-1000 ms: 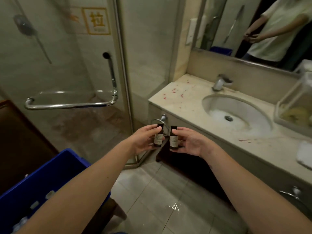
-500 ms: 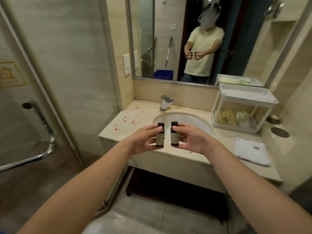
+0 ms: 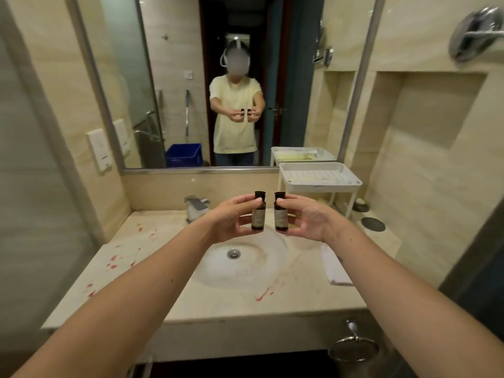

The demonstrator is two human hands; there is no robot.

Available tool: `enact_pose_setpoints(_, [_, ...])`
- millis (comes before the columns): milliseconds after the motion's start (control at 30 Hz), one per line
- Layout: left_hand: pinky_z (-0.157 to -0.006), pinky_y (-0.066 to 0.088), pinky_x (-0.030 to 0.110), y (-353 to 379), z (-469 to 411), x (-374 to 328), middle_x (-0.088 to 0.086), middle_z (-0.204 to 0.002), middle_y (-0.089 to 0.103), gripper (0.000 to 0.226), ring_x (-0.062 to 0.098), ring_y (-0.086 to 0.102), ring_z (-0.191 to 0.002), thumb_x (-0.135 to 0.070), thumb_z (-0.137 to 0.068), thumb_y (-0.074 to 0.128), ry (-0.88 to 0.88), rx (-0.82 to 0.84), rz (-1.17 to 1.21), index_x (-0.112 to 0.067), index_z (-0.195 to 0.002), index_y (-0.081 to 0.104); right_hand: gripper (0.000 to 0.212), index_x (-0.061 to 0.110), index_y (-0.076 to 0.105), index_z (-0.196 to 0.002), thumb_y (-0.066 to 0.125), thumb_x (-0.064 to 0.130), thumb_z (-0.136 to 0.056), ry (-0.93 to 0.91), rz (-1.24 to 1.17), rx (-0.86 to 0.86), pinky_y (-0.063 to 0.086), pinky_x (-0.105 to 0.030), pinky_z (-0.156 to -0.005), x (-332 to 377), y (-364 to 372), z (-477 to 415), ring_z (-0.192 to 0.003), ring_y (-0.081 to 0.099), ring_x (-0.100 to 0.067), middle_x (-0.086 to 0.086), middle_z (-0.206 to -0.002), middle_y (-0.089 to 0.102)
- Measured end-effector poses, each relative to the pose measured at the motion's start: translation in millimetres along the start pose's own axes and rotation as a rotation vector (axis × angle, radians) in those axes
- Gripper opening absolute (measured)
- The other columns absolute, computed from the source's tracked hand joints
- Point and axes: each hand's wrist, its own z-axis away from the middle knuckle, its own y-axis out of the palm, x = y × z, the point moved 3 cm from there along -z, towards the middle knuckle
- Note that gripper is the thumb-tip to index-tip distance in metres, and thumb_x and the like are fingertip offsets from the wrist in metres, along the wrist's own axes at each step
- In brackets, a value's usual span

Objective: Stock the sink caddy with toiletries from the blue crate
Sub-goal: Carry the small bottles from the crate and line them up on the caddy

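Observation:
My left hand (image 3: 230, 218) pinches a small dark toiletry bottle (image 3: 258, 211) with a pale label, held upright above the sink basin. My right hand (image 3: 309, 218) pinches a second, matching bottle (image 3: 281, 212) right beside it, the two a finger's width apart. The white two-tier sink caddy (image 3: 320, 177) stands on the counter at the back right, beyond my right hand; its top tray looks bare and its lower tier is mostly hidden. The blue crate (image 3: 184, 155) shows only as a reflection in the mirror.
A chrome faucet (image 3: 195, 205) stands behind the round basin (image 3: 245, 263). A folded white towel (image 3: 334, 266) lies on the counter at the right. Red specks dot the counter at the left. A dark round disc (image 3: 372, 224) lies near the caddy. A glass shower wall is on the left.
My view has swung right from the shower door and blue crate to face the sink and mirror. Both hands kept their bottles and now hold them over the basin, nearer the caddy.

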Motion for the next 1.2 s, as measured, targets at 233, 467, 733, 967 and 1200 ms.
enact_pose_setpoints(233, [-0.081, 0.058, 0.042, 5.1, -69.4, -38.0, 0.009, -0.115, 0.070, 0.033, 0.019, 0.071, -0.095, -0.019, -0.089, 0.068, 0.014, 0.112, -0.031, -0.014, -0.122, 0.065, 0.047, 0.015, 0.063, -0.125, 0.077, 0.010, -0.080, -0.033, -0.017, -0.094, 0.058, -0.044, -0.073, 34.1, -27.5, -39.1, -0.115, 0.060, -0.030, -0.012, -0.121, 0.066])
enact_pose_setpoints(467, [-0.080, 0.057, 0.040, 8.6, -141.8, -58.8, 0.008, -0.118, 0.069, 0.035, 0.023, 0.068, -0.106, -0.024, -0.088, 0.070, -0.001, 0.186, -0.106, -0.018, -0.121, 0.066, 0.047, 0.017, 0.065, -0.120, 0.079, 0.008, -0.076, -0.010, -0.034, -0.129, 0.059, -0.044, -0.069, 63.7, -67.6, -81.9, -0.110, 0.063, -0.030, -0.014, -0.117, 0.068])
enact_pose_setpoints(733, [-0.082, 0.057, 0.039, 15.6, -247.7, -70.7, 0.009, -0.120, 0.069, 0.035, 0.025, 0.066, -0.111, -0.026, -0.082, 0.075, -0.029, 0.183, -0.119, -0.022, -0.117, 0.070, 0.051, 0.015, 0.066, -0.121, 0.080, 0.007, -0.073, -0.002, -0.033, -0.072, 0.059, -0.046, -0.076, 105.7, -132.9, -161.3, -0.109, 0.064, -0.029, -0.012, -0.114, 0.071])
enact_pose_setpoints(967, [-0.085, 0.057, 0.043, 24.2, -341.0, -78.1, 0.011, -0.119, 0.069, 0.036, 0.026, 0.067, -0.110, -0.022, -0.083, 0.074, -0.070, 0.120, -0.101, -0.019, -0.118, 0.068, 0.033, 0.016, 0.072, -0.106, 0.078, 0.004, -0.076, 0.016, 0.025, -0.009, 0.059, -0.047, -0.074, 141.1, -186.8, -246.3, -0.107, 0.064, -0.029, -0.009, -0.104, 0.075])
enact_pose_setpoints(1200, [-0.079, 0.058, 0.041, 11.4, -413.2, -73.6, 0.008, -0.114, 0.071, 0.038, 0.023, 0.069, -0.105, -0.020, -0.084, 0.074, -0.093, 0.036, -0.087, -0.020, -0.120, 0.064, 0.037, 0.013, 0.069, -0.113, 0.076, 0.001, -0.078, 0.077, 0.071, 0.025, 0.059, -0.047, -0.076, 154.5, -214.2, -328.0, -0.108, 0.063, -0.028, -0.011, -0.115, 0.069])
